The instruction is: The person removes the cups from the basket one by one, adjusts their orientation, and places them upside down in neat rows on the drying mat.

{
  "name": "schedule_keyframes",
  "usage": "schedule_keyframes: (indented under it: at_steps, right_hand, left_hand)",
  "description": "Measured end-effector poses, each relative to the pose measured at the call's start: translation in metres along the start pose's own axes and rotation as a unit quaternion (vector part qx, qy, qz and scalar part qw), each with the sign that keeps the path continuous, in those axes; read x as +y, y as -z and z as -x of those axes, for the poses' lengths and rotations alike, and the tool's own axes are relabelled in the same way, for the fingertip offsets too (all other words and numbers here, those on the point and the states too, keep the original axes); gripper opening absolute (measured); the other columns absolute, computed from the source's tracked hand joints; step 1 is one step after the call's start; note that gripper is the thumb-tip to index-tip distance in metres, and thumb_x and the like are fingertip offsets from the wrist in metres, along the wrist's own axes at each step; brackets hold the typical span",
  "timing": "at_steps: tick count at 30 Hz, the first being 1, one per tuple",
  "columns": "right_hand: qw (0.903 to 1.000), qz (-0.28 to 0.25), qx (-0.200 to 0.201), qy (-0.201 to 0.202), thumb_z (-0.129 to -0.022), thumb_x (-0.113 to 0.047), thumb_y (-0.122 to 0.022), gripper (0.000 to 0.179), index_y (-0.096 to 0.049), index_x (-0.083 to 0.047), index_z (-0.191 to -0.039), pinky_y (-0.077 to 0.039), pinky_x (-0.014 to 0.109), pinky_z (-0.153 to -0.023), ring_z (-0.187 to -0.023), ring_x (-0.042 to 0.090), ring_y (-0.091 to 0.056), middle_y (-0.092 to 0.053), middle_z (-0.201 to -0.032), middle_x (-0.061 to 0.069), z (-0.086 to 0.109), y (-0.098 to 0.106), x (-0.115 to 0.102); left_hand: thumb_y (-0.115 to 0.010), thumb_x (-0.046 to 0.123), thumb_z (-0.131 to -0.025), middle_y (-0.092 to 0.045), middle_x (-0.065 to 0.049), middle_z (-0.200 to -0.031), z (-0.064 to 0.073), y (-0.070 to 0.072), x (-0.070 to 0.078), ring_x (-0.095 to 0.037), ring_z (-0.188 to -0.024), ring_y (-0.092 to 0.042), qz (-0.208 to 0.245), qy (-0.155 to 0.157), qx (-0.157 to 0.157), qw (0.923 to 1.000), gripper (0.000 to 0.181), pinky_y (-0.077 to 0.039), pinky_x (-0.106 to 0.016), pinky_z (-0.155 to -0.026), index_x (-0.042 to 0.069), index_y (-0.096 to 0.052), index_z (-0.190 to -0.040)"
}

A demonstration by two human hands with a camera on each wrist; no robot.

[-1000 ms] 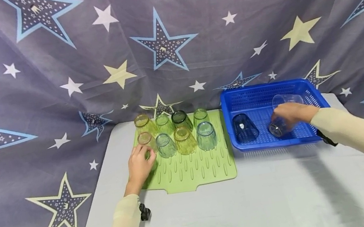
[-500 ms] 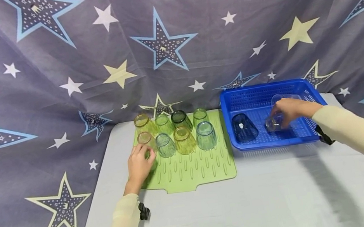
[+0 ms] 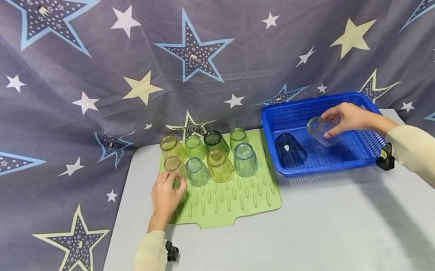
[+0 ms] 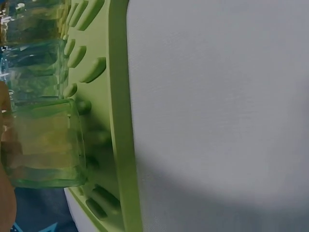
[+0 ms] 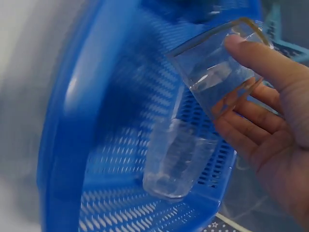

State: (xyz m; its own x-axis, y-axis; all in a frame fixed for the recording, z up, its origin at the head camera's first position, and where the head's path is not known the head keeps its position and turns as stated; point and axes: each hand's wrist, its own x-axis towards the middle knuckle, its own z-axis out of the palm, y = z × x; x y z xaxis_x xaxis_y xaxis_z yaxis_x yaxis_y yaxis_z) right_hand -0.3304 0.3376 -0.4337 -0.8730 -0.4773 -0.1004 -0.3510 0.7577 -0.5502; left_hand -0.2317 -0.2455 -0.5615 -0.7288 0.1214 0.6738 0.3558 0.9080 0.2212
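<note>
My left hand (image 3: 166, 195) grips a pale pinkish drinking glass (image 3: 172, 163), front left on the green drying mat (image 3: 216, 210), its thumb and fingers round the side. That glass looks greenish through the mat's colour in the left wrist view, where only part of the hand shows at the left edge. Over the blue basket (image 3: 271, 146) my right hand (image 3: 351, 118) holds a clear drinking glass (image 5: 207, 72) with a thin amber rim, tilted between thumb and fingers. Beneath it, another clear glass (image 5: 176, 159) lies in the basket. A dark blue glass (image 3: 290, 150) lies on the basket's left side.
Upside-down glasses stand in two rows on the mat, among them a yellow one (image 3: 220, 167), a blue one (image 3: 245, 160) and a dark green one (image 3: 216, 142). The white table (image 3: 280, 248) stretches in front, and a starred curtain (image 3: 102, 45) hangs behind.
My right hand has raised the clear glass from low in the basket and turned it, its rim now facing up and left. The left hand stays at its glass.
</note>
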Motion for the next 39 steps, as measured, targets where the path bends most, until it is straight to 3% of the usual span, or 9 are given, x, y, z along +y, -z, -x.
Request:
schedule_keyframes:
  at_steps: [6, 10, 13, 16, 20, 23, 25, 31, 39]
  right_hand:
    - [0.9936, -0.082, 0.049, -0.06, -0.086, -0.03, -0.083, 0.072, -0.054, 0.004, -0.142, -0.055, 0.054, -0.097, -0.124, 0.047, -0.061, -0.062, -0.135, 0.03, 0.01, 0.007, -0.006]
    - [0.9892, -0.109, 0.07, -0.069, -0.087, -0.031, -0.081, 0.071, -0.053, 0.0, -0.145, -0.059, 0.035, -0.091, -0.125, 0.041, -0.062, -0.06, -0.139, 0.027, 0.019, 0.005, -0.007]
    - [0.9862, -0.122, 0.086, -0.072, -0.088, -0.031, -0.081, 0.072, -0.051, -0.001, -0.147, -0.055, 0.016, -0.084, -0.12, 0.024, -0.065, -0.06, -0.14, 0.026, 0.026, 0.004, -0.006]
    - [0.9823, -0.136, 0.111, -0.067, -0.088, -0.029, -0.081, 0.07, -0.052, -0.002, -0.146, -0.05, 0.008, -0.079, -0.108, 0.001, -0.063, -0.062, -0.137, 0.024, 0.033, 0.004, -0.009]
    - [0.9741, -0.169, 0.143, -0.047, -0.088, -0.023, -0.081, 0.063, -0.057, -0.005, -0.142, -0.05, 0.007, -0.08, -0.1, -0.013, -0.06, -0.071, -0.122, -0.001, 0.038, 0.005, -0.019]
    - [0.9674, -0.197, 0.156, -0.029, -0.088, -0.019, -0.08, 0.058, -0.059, -0.005, -0.14, -0.051, 0.007, -0.082, -0.102, -0.012, -0.062, -0.069, -0.109, -0.023, 0.037, 0.006, -0.031]
    - [0.9625, -0.218, 0.161, -0.013, -0.089, -0.016, -0.079, 0.056, -0.059, -0.004, -0.14, -0.051, 0.008, -0.084, -0.104, -0.009, -0.063, -0.068, -0.107, -0.028, 0.035, 0.004, -0.039]
    - [0.9524, -0.257, 0.162, 0.028, -0.089, -0.01, -0.078, 0.053, -0.061, -0.005, -0.139, -0.055, 0.014, -0.085, -0.108, -0.001, -0.066, -0.071, -0.113, -0.022, 0.029, -0.004, -0.063]
    - [0.939, -0.301, 0.149, 0.073, -0.087, -0.002, -0.077, 0.055, -0.059, 0.001, -0.139, -0.055, 0.015, -0.091, -0.108, 0.0, -0.068, -0.071, -0.118, -0.016, 0.02, -0.022, -0.088]
  left_hand:
    - [-0.074, 0.015, -0.082, -0.07, -0.012, -0.089, -0.005, 0.005, 0.003, -0.032, -0.079, -0.063, 0.008, 0.0, 0.015, 0.9999, 0.013, -0.055, -0.048, -0.072, 0.005, -0.073, -0.09]
    - [-0.073, 0.016, -0.083, -0.071, -0.013, -0.09, -0.011, 0.01, 0.009, -0.034, -0.081, -0.065, 0.02, 0.001, 0.03, 0.9994, 0.016, -0.054, -0.048, -0.074, 0.004, -0.074, -0.092]
    - [-0.074, 0.016, -0.083, -0.072, -0.013, -0.094, -0.017, 0.011, 0.016, -0.034, -0.084, -0.066, 0.03, -0.001, 0.038, 0.9988, 0.017, -0.054, -0.048, -0.077, 0.004, -0.075, -0.095]
    - [-0.074, 0.018, -0.083, -0.072, -0.013, -0.097, -0.026, 0.011, 0.023, -0.032, -0.086, -0.066, 0.045, -0.002, 0.046, 0.9979, 0.018, -0.054, -0.047, -0.079, 0.005, -0.075, -0.097]
    - [-0.071, 0.021, -0.085, -0.07, -0.011, -0.094, -0.042, 0.012, 0.035, -0.029, -0.082, -0.062, 0.062, 0.001, 0.053, 0.9967, 0.022, -0.052, -0.045, -0.077, 0.005, -0.074, -0.1]
    - [-0.071, 0.021, -0.086, -0.07, -0.012, -0.094, -0.055, 0.015, 0.048, -0.029, -0.083, -0.062, 0.077, 0.002, 0.052, 0.9957, 0.024, -0.052, -0.046, -0.078, 0.005, -0.073, -0.103]
    - [-0.071, 0.021, -0.086, -0.071, -0.013, -0.099, -0.064, 0.017, 0.059, -0.031, -0.088, -0.064, 0.092, 0.006, 0.049, 0.9945, 0.027, -0.053, -0.046, -0.083, 0.005, -0.073, -0.106]
    - [-0.067, 0.026, -0.091, -0.072, -0.01, -0.114, -0.093, 0.011, 0.099, -0.028, -0.107, -0.066, 0.141, 0.013, 0.029, 0.9896, 0.031, -0.054, -0.044, -0.094, 0.01, -0.072, -0.117]
    - [-0.066, 0.026, -0.092, -0.072, -0.005, -0.118, -0.125, -0.007, 0.156, -0.023, -0.11, -0.066, 0.197, -0.029, 0.033, 0.9794, 0.033, -0.054, -0.039, -0.095, 0.013, -0.071, -0.121]
